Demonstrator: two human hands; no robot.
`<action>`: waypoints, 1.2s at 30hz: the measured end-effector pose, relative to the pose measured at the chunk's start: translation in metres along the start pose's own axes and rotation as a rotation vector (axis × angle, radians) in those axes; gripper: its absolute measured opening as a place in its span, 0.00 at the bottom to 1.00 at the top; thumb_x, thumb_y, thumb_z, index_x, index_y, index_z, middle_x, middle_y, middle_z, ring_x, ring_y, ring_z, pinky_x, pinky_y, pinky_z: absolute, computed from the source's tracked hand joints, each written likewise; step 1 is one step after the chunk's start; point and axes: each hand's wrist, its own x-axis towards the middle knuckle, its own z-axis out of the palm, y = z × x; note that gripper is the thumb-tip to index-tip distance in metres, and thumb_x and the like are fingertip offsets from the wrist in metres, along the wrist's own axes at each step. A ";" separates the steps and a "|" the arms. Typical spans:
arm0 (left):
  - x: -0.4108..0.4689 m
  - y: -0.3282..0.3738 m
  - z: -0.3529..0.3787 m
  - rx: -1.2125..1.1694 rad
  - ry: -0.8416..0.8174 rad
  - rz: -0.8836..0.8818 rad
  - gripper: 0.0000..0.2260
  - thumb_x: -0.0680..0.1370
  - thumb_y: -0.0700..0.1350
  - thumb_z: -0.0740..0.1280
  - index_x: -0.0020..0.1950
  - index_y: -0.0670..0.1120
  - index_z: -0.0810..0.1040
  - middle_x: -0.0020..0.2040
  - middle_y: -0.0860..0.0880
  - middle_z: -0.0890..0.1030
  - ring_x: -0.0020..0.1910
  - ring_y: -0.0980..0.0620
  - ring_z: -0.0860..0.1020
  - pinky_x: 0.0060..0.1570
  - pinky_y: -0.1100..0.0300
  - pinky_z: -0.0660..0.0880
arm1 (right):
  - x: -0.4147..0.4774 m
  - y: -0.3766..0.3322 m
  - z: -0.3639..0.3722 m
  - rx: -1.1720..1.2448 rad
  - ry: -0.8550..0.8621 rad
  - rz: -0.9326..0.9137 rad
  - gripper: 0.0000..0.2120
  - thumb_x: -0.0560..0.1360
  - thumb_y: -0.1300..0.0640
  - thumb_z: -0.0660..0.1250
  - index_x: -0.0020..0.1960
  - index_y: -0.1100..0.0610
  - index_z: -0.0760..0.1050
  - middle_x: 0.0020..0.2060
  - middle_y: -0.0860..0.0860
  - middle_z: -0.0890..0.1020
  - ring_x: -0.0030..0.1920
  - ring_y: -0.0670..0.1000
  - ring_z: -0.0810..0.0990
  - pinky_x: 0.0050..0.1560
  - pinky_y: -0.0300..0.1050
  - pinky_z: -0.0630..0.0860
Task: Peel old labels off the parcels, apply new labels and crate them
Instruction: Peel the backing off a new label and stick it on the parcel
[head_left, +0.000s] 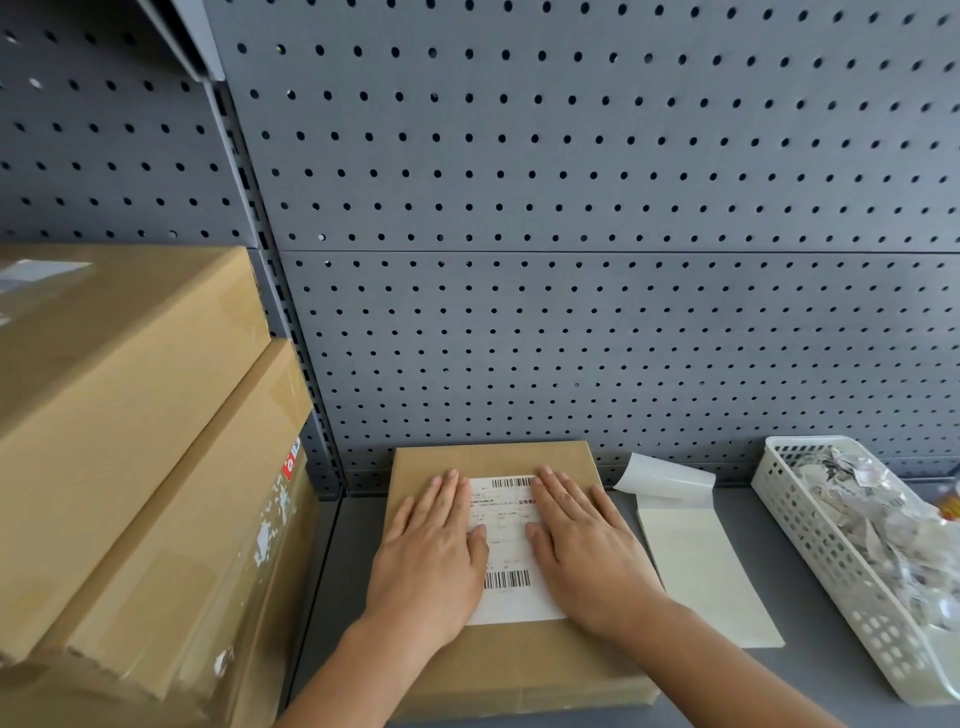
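A flat brown cardboard parcel (498, 460) lies on the grey shelf in front of me. A white shipping label (506, 540) with two barcodes lies on its top. My left hand (431, 551) presses flat on the label's left side, fingers straight. My right hand (582, 545) presses flat on the label's right side and the cardboard beside it. The label's outer edges are hidden under both palms.
Stacked large cardboard boxes (124, 457) fill the left. A pale backing sheet (706, 571) with a curled top lies right of the parcel. A white slotted basket (810, 540) holding crumpled peeled labels stands at the far right. A grey pegboard wall (571, 260) rises behind.
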 end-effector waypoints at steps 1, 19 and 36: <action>-0.001 0.001 -0.001 0.002 0.005 -0.012 0.27 0.85 0.56 0.41 0.81 0.50 0.35 0.80 0.55 0.34 0.78 0.59 0.34 0.78 0.56 0.34 | -0.001 -0.001 -0.001 0.002 -0.005 0.013 0.42 0.70 0.38 0.26 0.81 0.50 0.44 0.79 0.43 0.43 0.78 0.41 0.40 0.76 0.45 0.35; -0.035 0.003 0.011 0.015 -0.016 0.168 0.29 0.83 0.55 0.37 0.80 0.49 0.61 0.80 0.53 0.58 0.79 0.59 0.57 0.79 0.58 0.52 | -0.034 -0.021 0.008 -0.094 0.057 -0.161 0.27 0.84 0.44 0.43 0.74 0.53 0.69 0.72 0.48 0.71 0.72 0.46 0.69 0.69 0.49 0.57; -0.047 -0.006 -0.005 -0.050 0.021 0.062 0.38 0.68 0.62 0.24 0.77 0.51 0.31 0.79 0.57 0.33 0.78 0.61 0.33 0.76 0.60 0.33 | -0.053 -0.021 -0.008 0.036 0.002 -0.028 0.40 0.72 0.35 0.28 0.80 0.52 0.39 0.77 0.42 0.39 0.77 0.41 0.36 0.76 0.49 0.34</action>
